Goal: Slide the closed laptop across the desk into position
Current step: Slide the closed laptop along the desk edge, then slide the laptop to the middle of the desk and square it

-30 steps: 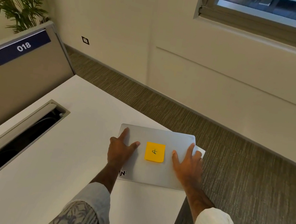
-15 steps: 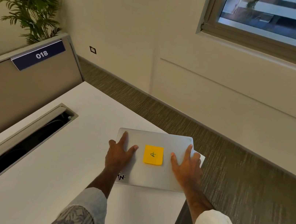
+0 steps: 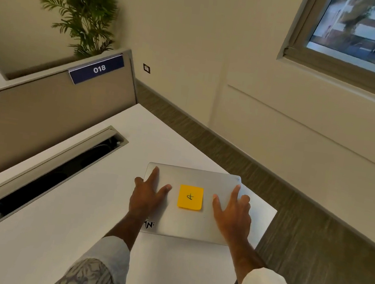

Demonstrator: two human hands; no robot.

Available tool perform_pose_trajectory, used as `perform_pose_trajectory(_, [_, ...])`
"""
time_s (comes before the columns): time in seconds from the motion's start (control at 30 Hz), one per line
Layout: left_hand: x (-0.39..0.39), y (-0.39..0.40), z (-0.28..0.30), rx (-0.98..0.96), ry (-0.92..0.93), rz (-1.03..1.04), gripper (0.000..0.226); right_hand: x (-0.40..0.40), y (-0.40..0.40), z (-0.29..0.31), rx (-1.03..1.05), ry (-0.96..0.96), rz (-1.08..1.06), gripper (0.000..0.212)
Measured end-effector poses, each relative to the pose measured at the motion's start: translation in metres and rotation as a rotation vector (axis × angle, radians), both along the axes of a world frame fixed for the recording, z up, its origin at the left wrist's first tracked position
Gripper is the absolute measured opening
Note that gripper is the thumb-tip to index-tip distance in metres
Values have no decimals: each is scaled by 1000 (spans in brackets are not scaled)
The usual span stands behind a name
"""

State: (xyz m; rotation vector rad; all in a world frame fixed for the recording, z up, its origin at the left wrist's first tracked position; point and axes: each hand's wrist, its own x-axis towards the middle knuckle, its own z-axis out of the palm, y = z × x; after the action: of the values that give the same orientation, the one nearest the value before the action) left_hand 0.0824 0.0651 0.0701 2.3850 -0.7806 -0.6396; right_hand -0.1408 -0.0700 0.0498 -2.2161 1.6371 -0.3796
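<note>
A closed silver laptop (image 3: 193, 225) lies flat on the white desk (image 3: 51, 231) near its far right corner. A yellow sticky note (image 3: 190, 197) sits in the middle of the lid. My left hand (image 3: 148, 196) lies flat on the left part of the lid, fingers spread, with the outer fingers over the laptop's left edge. My right hand (image 3: 233, 212) lies flat on the right part of the lid, fingers spread. Neither hand lifts the laptop.
An open cable trough (image 3: 50, 172) runs along the desk to the left. Behind it stands a grey partition (image 3: 26, 122) with a label "018" (image 3: 97, 69). The desk's right edge (image 3: 262, 235) drops to carpet just right of the laptop. A plant (image 3: 85, 7) stands behind the partition.
The laptop has slid a little to the left, away from the desk's right edge, with both hands on it. The view has tilted up and turned.
</note>
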Motion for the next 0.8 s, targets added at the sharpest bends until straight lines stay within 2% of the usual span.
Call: perform_pose_trajectory(0.8, [82, 189, 18, -32, -41, 406, 86, 144, 121, 22, -45, 27, 355, 90])
